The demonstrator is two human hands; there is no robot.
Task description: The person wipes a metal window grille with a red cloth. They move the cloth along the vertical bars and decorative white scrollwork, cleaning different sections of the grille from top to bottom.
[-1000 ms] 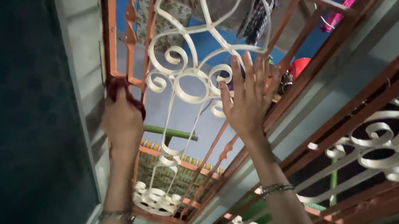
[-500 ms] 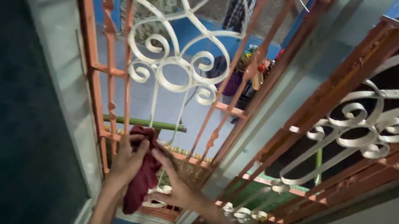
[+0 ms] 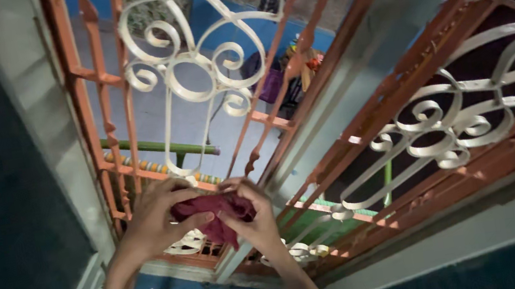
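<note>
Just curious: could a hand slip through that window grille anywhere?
Likeliest between the plain orange bars by the grey frame, and below the cream scrollwork. The scrolls themselves are tight. Both hands crowd the bottom, bunching a maroon cloth.

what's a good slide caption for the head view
Both hands, left hand and right hand, bunch a maroon cloth before an orange window grille.

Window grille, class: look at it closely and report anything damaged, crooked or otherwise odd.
Nothing stands out as damaged. The orange bars and cream scrollwork look whole; the tilt comes from the camera's angle. Both hands, left and right, hold a bunched dark red cloth at the grille's lower part.
</note>
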